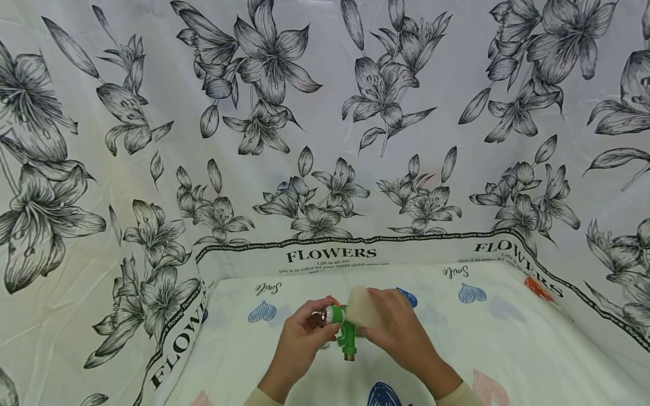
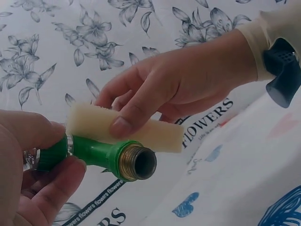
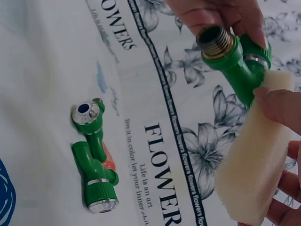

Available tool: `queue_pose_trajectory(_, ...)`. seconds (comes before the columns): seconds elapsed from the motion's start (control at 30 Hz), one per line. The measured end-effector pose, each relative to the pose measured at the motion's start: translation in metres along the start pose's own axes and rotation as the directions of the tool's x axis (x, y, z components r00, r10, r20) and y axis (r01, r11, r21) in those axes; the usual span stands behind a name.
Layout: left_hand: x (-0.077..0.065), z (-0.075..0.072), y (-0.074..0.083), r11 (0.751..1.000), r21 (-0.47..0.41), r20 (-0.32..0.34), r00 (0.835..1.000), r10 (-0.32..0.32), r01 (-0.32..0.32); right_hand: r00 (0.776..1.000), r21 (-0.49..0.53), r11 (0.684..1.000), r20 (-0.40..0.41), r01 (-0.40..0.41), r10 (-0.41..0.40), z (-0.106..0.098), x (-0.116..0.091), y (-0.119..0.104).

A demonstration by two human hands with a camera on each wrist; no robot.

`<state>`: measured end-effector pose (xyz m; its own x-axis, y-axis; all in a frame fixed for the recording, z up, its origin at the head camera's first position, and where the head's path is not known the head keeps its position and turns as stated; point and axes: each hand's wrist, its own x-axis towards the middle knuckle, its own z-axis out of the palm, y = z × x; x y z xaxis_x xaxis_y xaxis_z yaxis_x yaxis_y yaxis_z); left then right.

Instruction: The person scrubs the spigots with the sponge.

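Note:
My left hand [image 1: 303, 330] holds a green plastic valve [image 2: 94, 151] by its ribbed green and chrome knob end, pinched between thumb and fingers. The valve's brass-threaded outlet [image 3: 221, 47] points toward me and downward in the head view. A cream-coloured sponge block [image 3: 254, 155] is in my right hand [image 1: 403, 327], gripped with the thumb on one side and fingers on the other. One end of the sponge overlaps the valve's body, right at the green surface. Part of the valve is hidden behind the sponge and my left fingers.
Two more green valves with chrome-faced knobs, one [image 3: 87, 122] above the other [image 3: 96, 188] in the right wrist view, lie on the white cloth [image 1: 228, 349] printed with hearts. Flower-printed curtain [image 1: 325, 129] rises behind and along both sides. An orange-red patch [image 1: 539, 288] shows at the right edge.

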<state>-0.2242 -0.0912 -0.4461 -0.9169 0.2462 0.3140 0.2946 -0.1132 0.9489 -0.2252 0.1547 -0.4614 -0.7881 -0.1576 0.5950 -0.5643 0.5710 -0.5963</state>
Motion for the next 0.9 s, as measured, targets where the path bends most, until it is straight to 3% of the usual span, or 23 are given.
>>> queue_pose_trajectory(0.1,0.000,0.001,-0.001,1.000,0.008,0.011,1.000,0.019,-0.019,1.000,0.001,1.000,-0.007,-0.030,0.030,0.000,0.000,0.004)
queue_pose_trajectory(0.3,0.000,-0.001,-0.005,0.990,0.135,-0.036,0.999,0.030,-0.025,0.998,0.026,0.998,0.014,-0.054,0.053,0.001,-0.003,0.006)
queue_pose_trajectory(0.57,0.002,-0.004,-0.011,0.990,0.143,-0.080,0.997,0.006,0.005,0.982,0.119,0.987,0.165,-0.109,0.089,0.004,-0.013,-0.005)
queue_pose_trajectory(0.73,0.004,-0.007,-0.012,0.990,0.141,-0.120,0.993,-0.008,0.025,0.961,0.149,0.987,0.275,-0.068,0.025,0.006,-0.020,-0.013)
queue_pose_trajectory(0.9,0.004,-0.009,-0.011,0.991,0.134,-0.135,0.991,-0.009,0.027,0.956,0.086,0.996,0.293,0.004,-0.030,0.008,-0.022,-0.017)
